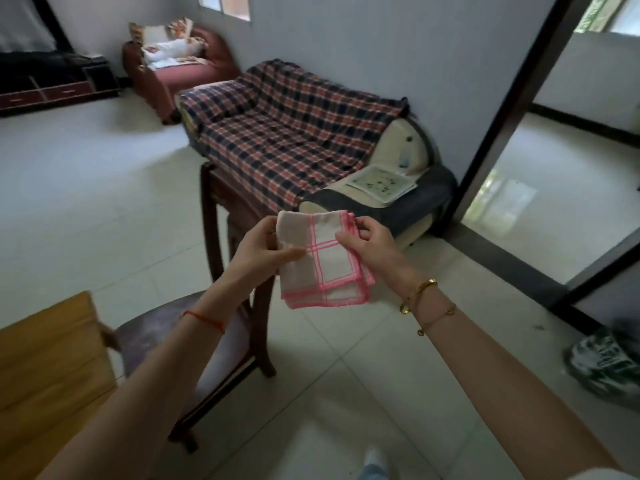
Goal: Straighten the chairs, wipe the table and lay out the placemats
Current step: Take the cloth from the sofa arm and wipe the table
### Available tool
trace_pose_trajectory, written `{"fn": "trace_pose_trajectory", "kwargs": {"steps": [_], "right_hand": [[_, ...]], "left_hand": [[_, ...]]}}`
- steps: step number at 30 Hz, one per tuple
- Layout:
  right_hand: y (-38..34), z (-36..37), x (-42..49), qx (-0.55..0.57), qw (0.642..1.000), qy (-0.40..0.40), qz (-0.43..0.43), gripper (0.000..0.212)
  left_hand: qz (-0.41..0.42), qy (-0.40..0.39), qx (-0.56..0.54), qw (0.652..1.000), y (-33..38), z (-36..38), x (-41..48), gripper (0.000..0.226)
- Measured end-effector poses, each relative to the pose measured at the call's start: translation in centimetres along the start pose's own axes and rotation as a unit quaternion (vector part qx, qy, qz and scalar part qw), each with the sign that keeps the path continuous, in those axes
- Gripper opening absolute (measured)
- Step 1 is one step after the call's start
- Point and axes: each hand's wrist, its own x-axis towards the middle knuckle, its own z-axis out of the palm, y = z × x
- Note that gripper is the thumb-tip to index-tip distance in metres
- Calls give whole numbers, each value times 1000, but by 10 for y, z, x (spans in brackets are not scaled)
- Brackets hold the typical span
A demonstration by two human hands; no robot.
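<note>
A folded white cloth with pink stripes and a pink edge hangs in the air in front of me, held by both hands. My left hand pinches its left side between thumb and fingers. My right hand pinches its upper right corner. Below the cloth stands a dark wooden chair, its back toward the sofa and its seat toward me. A corner of the light wooden table shows at the lower left. A stack of pale green patterned placemats lies on the sofa's near end.
A sofa under a plaid blanket stands against the wall ahead. A red armchair with cushions and a dark low cabinet are at the back left. A dark doorframe is at the right, a shoe on the tiled floor.
</note>
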Motion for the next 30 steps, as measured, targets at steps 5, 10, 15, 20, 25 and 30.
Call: {"fn": "trace_pose_trajectory", "kwargs": {"steps": [5, 10, 15, 20, 25, 30], "right_hand": [[4, -107, 63, -12, 1000, 15, 3, 42], [2, -189, 134, -14, 1000, 4, 8, 43], [8, -239, 206, -21, 999, -20, 29, 48], [30, -257, 295, -51, 998, -32, 34, 51], [52, -261, 400, -90, 994, -60, 33, 55], [63, -266, 516, -130, 986, -94, 34, 50]], "left_hand": [[-10, -25, -28, 999, 26, 95, 86, 49], [-33, -10, -47, 998, 46, 163, 165, 54], [-78, 15, -57, 995, 51, 200, 245, 52], [-124, 18, -66, 990, 28, 214, 324, 57], [-122, 25, -67, 990, -8, 218, 416, 59], [-134, 38, -71, 988, -37, 216, 519, 64]]}}
